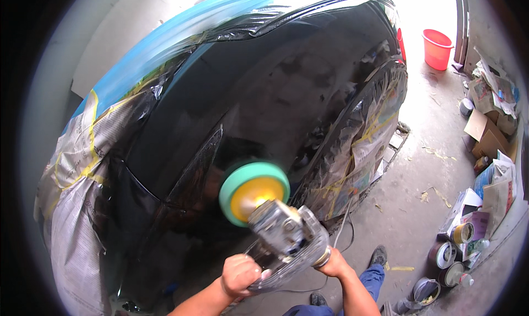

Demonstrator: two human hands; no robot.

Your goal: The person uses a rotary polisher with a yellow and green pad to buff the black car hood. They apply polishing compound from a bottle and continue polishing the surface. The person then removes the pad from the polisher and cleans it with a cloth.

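A rotary polisher (281, 228) with a grey, worn metal head is in both my hands. Its round green foam pad (230, 185), with a yellow centre, is against or just over a glossy black car panel (248, 96); the exact contact cannot be told. My left hand (241, 274) is closed around the looped handle at the polisher's lower left. On the right, my right hand (335, 263) grips the end of the tool, its fingers partly hidden behind it. Masking paper and plastic film (352, 167) cover the wheel area beside the pad.
More masking sheet (77, 244) with yellow tape hangs at the car's left. A power cord (344, 222) loops down near my legs. Paint cans (442, 255), cardboard boxes (487, 137) and papers line the right wall. A red bucket (438, 50) stands farther back.
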